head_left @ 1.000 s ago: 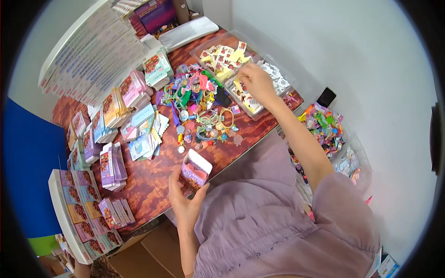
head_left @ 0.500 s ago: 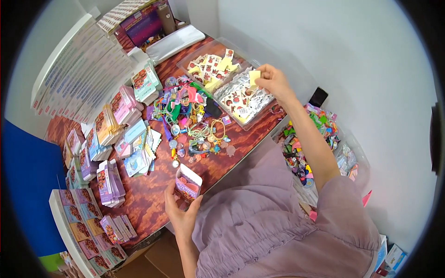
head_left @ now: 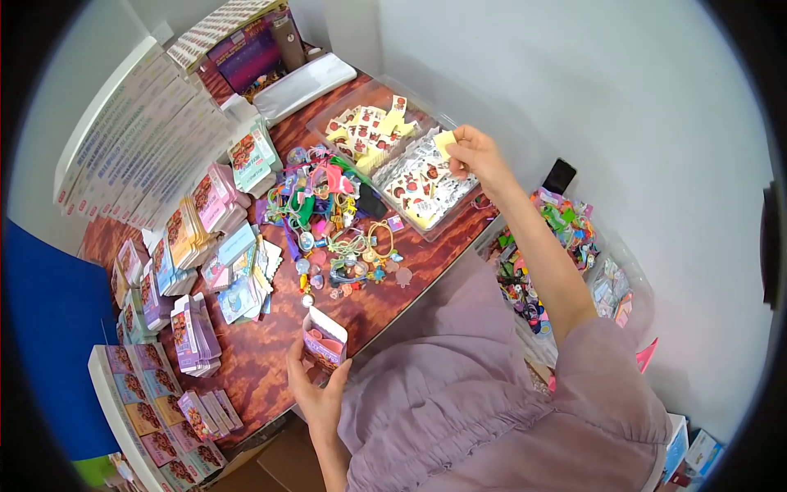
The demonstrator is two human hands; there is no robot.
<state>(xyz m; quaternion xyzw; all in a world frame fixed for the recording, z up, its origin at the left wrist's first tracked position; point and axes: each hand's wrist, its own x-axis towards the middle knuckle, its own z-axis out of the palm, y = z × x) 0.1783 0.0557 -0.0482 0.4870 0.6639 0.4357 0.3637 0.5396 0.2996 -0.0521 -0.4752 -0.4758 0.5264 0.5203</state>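
Observation:
My left hand [head_left: 316, 394] grips a small purple carton [head_left: 324, 343] near the table's front edge. Its white top flap stands up, and something pink lies inside. Over the right end of a clear plastic tray [head_left: 434, 234], my right hand [head_left: 475, 156] pinches a small pale yellow card [head_left: 443, 145] between thumb and fingers. The tray's left compartment holds yellow and white printed cards [head_left: 369, 127]. Silvery packets and more printed cards [head_left: 422, 189] fill the right one. Between the tray and the carton spreads a heap of colourful bracelets and trinkets [head_left: 328, 197].
Flattened cartons [head_left: 193, 336] in several colours stand in stacks along the table's left side. At the back lie a clear plastic sleeve pack [head_left: 303, 86] and a purple display box [head_left: 250, 57]. Right of the table, a clear bin [head_left: 627, 279] holds colourful trinkets beside a black phone [head_left: 560, 175].
The view has shifted slightly. My right hand still pinches the yellow card, a little lower over the tray. My left hand keeps the carton, now turned a bit.

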